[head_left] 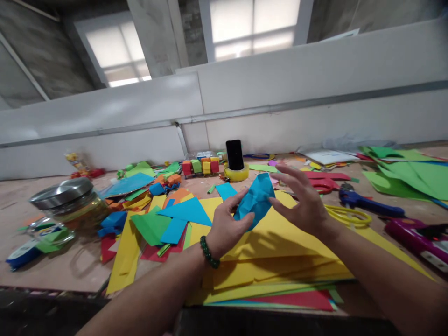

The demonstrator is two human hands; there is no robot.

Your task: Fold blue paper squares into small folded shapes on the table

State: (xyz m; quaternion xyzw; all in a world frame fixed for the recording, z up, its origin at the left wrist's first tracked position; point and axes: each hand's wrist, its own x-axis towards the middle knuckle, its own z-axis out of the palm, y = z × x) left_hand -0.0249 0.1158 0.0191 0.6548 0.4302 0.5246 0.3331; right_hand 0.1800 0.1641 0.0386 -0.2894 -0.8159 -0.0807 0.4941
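Observation:
A creased piece of blue paper (258,198), folded into a bulging shape, is gripped at its left side by my left hand (227,224), with the thumb in front. A dark green bead bracelet (209,252) circles that wrist. My right hand (303,203) is at the paper's right edge, fingers spread apart; its thumb reaches close to the blue paper, and whether it touches I cannot tell. Beneath both hands lies a stack of yellow paper (280,268), with shadows of the fingers on it.
A glass jar with a metal lid (66,196) stands left. Behind are a phone (234,155) on a yellow tape roll (237,173) and small coloured paper cubes (200,166). Red scissors (322,185), blue-handled pliers (371,203), yellow cord (350,215) and a magenta tool (416,238) lie right.

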